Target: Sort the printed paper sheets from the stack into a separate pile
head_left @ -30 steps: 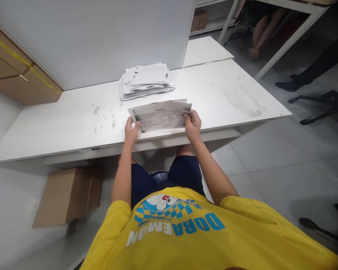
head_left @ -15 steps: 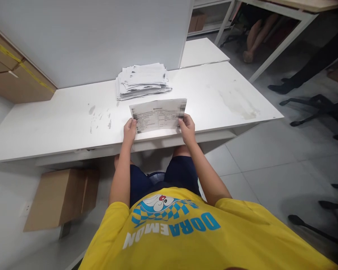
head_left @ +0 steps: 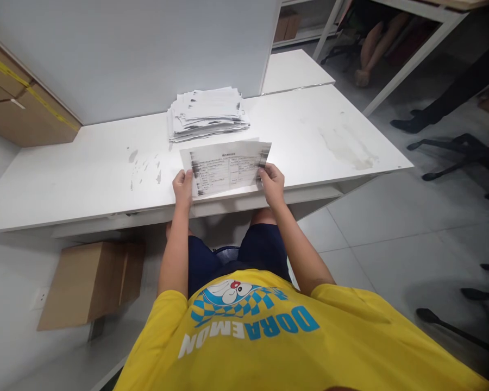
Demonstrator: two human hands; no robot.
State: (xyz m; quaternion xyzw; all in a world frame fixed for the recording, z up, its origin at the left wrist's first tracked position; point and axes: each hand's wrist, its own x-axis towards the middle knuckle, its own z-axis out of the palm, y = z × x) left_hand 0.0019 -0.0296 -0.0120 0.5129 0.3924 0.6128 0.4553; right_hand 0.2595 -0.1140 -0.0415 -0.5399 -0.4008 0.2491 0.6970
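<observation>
A printed paper sheet (head_left: 228, 167) with dark smudged side edges is held up, tilted, above the front edge of the white desk (head_left: 106, 174). My left hand (head_left: 183, 187) pinches its left edge, thumb on the front. At its right edge my right hand (head_left: 272, 183) grips it the same way. Another white edge shows behind the sheet's top; whether it is a separate sheet I cannot tell. Just beyond lies an uneven stack of papers (head_left: 207, 114), apart from both hands.
A grey panel (head_left: 146, 54) rises behind the desk. Cardboard boxes stand at the desk's back left (head_left: 32, 114) and below it (head_left: 81, 285). Chair legs (head_left: 452, 149) and other people's legs (head_left: 370, 51) are at the right.
My left hand has moved slightly left and down. The held paper now reaches farther left, and a white edge shows behind its top. My right hand has barely moved.
</observation>
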